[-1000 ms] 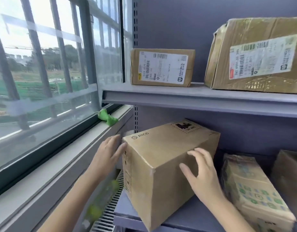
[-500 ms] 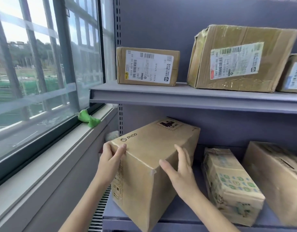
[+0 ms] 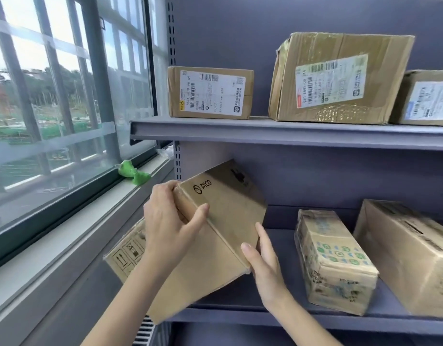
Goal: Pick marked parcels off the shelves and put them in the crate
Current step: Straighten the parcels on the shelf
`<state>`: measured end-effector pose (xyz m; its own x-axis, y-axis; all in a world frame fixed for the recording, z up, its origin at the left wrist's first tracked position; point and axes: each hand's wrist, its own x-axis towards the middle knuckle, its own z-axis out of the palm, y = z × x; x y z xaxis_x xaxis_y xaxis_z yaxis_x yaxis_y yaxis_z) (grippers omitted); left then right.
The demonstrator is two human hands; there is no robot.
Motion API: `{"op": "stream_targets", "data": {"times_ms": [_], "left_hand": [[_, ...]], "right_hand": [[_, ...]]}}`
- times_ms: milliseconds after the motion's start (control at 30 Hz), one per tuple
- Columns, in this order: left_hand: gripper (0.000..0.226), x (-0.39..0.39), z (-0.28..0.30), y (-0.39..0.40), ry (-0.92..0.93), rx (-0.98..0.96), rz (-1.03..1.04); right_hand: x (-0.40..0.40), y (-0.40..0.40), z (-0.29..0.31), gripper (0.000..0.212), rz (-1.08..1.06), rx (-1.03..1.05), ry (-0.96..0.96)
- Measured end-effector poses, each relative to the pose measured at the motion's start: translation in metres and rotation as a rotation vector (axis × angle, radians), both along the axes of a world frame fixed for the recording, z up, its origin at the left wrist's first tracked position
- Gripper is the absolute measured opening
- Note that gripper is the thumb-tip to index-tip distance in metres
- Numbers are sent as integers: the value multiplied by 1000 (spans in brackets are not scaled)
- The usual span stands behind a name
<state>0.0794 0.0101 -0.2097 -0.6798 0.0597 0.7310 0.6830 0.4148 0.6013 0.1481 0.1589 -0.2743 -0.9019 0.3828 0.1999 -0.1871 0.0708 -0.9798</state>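
A brown cardboard parcel printed PICO (image 3: 225,211) is tilted over to the left, partly off the left end of the lower shelf (image 3: 302,318). My left hand (image 3: 168,221) grips its upper left corner, thumb across the face. My right hand (image 3: 262,260) holds its lower right corner, fingers against the right side. The crate is out of view.
On the lower shelf stand a taped box with green print (image 3: 332,260) and a larger brown box (image 3: 410,255). The upper shelf (image 3: 290,131) carries three labelled parcels (image 3: 210,92) (image 3: 337,78) (image 3: 425,98). A window and sill with a green object (image 3: 134,172) run along the left.
The PICO parcel has been tipped leftward and drawn off the shelf end. My left hand shifted onto its top corner, my right hand down to its lower corner. The view moved left.
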Motion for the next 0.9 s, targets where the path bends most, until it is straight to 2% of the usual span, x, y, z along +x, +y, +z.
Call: {"op": "stream_targets", "data": {"times_ms": [167,233,333,467,567,700,900], "left_hand": [[62,2,-27,3,-1,-42,-36],[65,1,-33,6,16,-54,-40],[64,4,-36,12,46,-76,-78],[55,3,-42,12,69,-161,-131],[73,-4,-47,4,16,-166,-122],[82,-8,-52,-2,-48,-103,-98],[90,-4,-58,4,-72,-123,-139]], "right_hand": [[-4,13,-1,109,22,154,-86],[-4,17,-4,111,15,168,-87],[-3,24,-9,102,0,138,-107],[0,32,-11,76,-23,180,-135],[4,36,-4,80,4,264,-160],[8,35,3,82,32,458,-184],[9,17,15,99,79,799,-12]]}}
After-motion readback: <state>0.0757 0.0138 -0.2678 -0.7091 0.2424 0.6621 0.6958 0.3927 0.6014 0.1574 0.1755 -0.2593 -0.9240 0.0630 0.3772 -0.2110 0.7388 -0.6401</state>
